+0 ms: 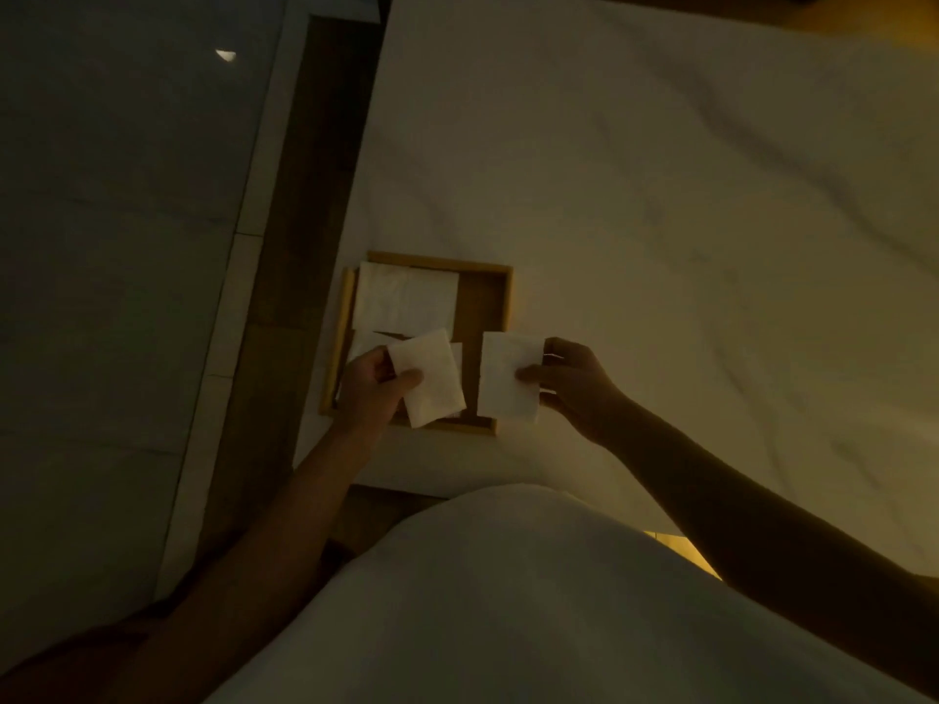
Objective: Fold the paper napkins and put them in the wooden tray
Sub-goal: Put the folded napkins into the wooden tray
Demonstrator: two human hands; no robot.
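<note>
A square wooden tray (500, 297) lies near the left edge of a white bed. White paper napkins (406, 299) rest flat in its far left part. My left hand (373, 386) pinches a small folded napkin (432, 381) above the tray's near side. My right hand (569, 381) grips a second folded napkin (508, 376) by its right edge, over the tray's near right corner. The two folded napkins hang side by side, a little apart.
The white bedsheet (686, 221) spreads to the right and far side, softly wrinkled. A dark wooden bed frame (305, 195) runs along the left, with pale tiled floor (117, 246) beyond. My white-clad body (508, 602) fills the bottom. The light is dim.
</note>
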